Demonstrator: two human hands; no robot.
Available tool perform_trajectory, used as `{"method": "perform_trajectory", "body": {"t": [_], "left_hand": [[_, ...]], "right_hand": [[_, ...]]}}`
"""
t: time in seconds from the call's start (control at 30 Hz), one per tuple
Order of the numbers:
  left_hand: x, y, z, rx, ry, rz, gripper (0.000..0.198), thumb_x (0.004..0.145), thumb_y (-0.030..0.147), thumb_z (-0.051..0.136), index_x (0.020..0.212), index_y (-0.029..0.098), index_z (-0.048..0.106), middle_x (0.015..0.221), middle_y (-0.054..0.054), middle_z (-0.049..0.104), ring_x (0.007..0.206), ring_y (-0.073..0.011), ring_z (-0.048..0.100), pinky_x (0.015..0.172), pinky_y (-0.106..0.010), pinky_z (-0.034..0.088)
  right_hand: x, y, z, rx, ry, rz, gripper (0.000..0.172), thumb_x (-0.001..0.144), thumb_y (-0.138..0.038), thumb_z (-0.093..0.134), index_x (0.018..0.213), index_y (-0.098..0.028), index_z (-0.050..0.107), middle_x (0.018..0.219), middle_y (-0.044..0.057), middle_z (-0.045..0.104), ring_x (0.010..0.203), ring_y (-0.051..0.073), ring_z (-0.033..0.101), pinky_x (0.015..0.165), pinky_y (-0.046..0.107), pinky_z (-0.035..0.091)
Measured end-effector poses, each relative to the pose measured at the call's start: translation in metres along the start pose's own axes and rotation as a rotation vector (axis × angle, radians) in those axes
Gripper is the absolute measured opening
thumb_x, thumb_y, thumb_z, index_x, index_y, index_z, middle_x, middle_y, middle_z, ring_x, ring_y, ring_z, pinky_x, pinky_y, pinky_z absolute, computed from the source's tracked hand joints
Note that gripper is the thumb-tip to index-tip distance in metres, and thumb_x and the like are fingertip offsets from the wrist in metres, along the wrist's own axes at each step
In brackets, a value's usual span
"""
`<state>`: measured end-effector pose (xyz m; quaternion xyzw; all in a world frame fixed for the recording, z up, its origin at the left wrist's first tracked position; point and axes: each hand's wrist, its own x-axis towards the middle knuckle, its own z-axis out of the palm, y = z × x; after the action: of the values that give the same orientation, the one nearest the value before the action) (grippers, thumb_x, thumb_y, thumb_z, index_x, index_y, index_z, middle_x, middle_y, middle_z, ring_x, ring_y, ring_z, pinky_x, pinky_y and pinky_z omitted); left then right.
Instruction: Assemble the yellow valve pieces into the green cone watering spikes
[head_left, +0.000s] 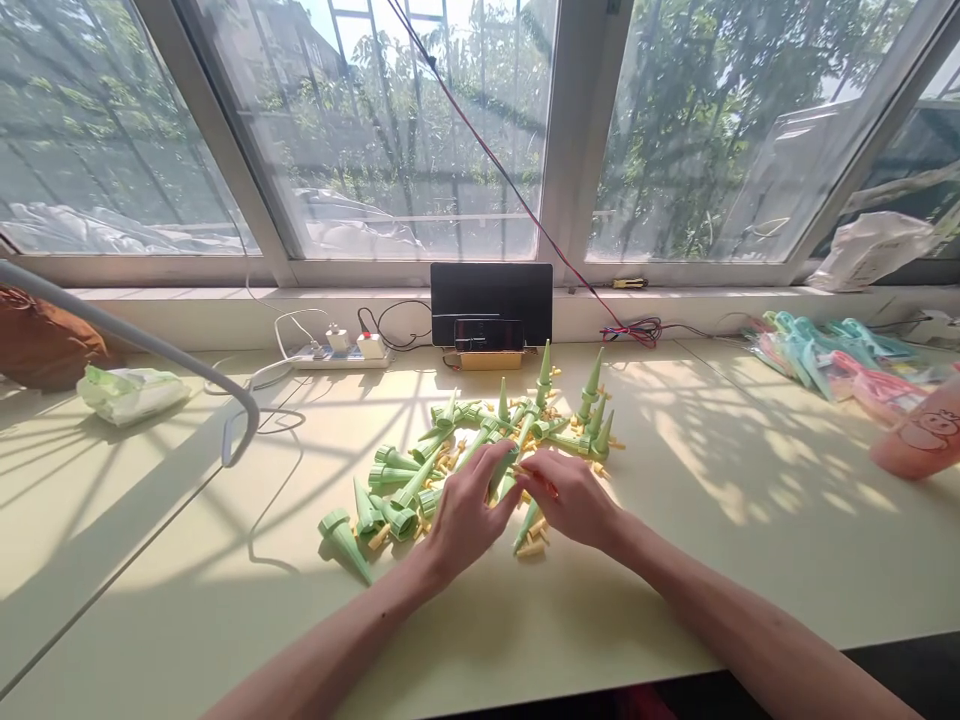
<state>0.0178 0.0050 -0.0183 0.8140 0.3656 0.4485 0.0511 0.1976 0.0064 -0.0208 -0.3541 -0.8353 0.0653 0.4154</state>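
- Green cones: moulded plastic, matt, each tapering from a ribbed round collar to a sharp point. They lie in a loose heap at the middle of the counter, and a few at the back stand upright on their collars.
- Yellow pieces: small, stubby and pale, scattered among and under the cones.
- Left hand: its grip is closed around a single cone at the front of the heap, point tilted up and away.
- Right hand: fingers are curled in, tips touching that cone's lower end. I cannot tell whether this grip pinches anything.
- Markings: I can read no lettering on the cones. A pink object at the right edge bears a dark line drawing, too small to read.
- Counter surface is smooth and pale yellow-green, barred with window shadow.
- Behind the heap is a black panel, with a phone on a wooden block before it.
- A white power strip lies to the left, and glossy pastel packets far right.
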Motion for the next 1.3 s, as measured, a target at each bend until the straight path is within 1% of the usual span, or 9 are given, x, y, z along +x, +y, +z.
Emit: {"method": "perform_trajectory", "body": {"t": [0.23, 0.47, 0.8, 1.0, 1.17, 1.3], "left_hand": [[0.003, -0.002, -0.004, 0.018, 0.025, 0.037, 0.031, 0.086, 0.02, 0.061, 0.116, 0.019, 0.053, 0.085, -0.002, 0.063, 0.062, -0.0109, 0.057, 0.056, -0.022, 0.045], [0.003, -0.004, -0.005, 0.049, 0.029, 0.049, 0.032, 0.086, 0.02, 0.06, 0.117, 0.019, 0.053, 0.088, -0.004, 0.064, 0.063, -0.0111, 0.058, 0.056, -0.021, 0.046], [0.004, -0.008, -0.009, 0.087, 0.027, 0.085, 0.03, 0.087, 0.021, 0.061, 0.117, 0.019, 0.053, 0.092, -0.005, 0.065, 0.064, -0.0104, 0.058, 0.055, -0.02, 0.045], [0.003, -0.006, -0.008, 0.088, 0.028, 0.097, 0.029, 0.088, 0.018, 0.059, 0.116, 0.019, 0.054, 0.092, -0.004, 0.065, 0.062, -0.0097, 0.057, 0.054, -0.019, 0.044], [0.003, -0.003, -0.009, 0.082, 0.034, 0.117, 0.028, 0.086, 0.019, 0.061, 0.114, 0.019, 0.055, 0.084, -0.002, 0.064, 0.06, -0.0098, 0.057, 0.053, -0.019, 0.044], [0.003, 0.0, -0.01, 0.07, 0.032, 0.118, 0.028, 0.085, 0.021, 0.062, 0.112, 0.019, 0.056, 0.078, -0.001, 0.063, 0.058, -0.0098, 0.056, 0.053, -0.019, 0.043]], "right_hand": [[0.002, -0.003, 0.003, 0.013, 0.005, 0.017, 0.017, 0.097, -0.025, 0.047, 0.086, -0.018, 0.058, 0.071, 0.003, 0.06, 0.061, 0.014, 0.053, 0.056, 0.026, 0.038], [0.005, -0.006, 0.004, 0.031, -0.007, 0.015, 0.018, 0.096, -0.021, 0.046, 0.083, -0.018, 0.057, 0.072, 0.004, 0.061, 0.062, 0.014, 0.053, 0.057, 0.026, 0.038], [0.008, -0.007, 0.009, 0.002, 0.01, -0.022, 0.024, 0.097, -0.022, 0.043, 0.076, -0.017, 0.053, 0.067, 0.002, 0.056, 0.057, 0.012, 0.045, 0.053, 0.024, 0.031], [0.008, -0.007, 0.011, 0.064, 0.039, 0.028, 0.025, 0.095, -0.02, 0.045, 0.069, -0.019, 0.047, 0.062, -0.001, 0.051, 0.056, 0.011, 0.043, 0.054, 0.024, 0.032], [0.006, -0.012, 0.008, 0.111, 0.048, 0.047, 0.026, 0.093, -0.018, 0.044, 0.067, -0.02, 0.042, 0.059, -0.003, 0.046, 0.054, 0.011, 0.04, 0.053, 0.024, 0.032], [0.004, -0.014, 0.006, 0.147, 0.028, 0.071, 0.027, 0.092, -0.018, 0.044, 0.066, -0.02, 0.039, 0.058, -0.003, 0.042, 0.053, 0.011, 0.038, 0.052, 0.024, 0.031]]}}
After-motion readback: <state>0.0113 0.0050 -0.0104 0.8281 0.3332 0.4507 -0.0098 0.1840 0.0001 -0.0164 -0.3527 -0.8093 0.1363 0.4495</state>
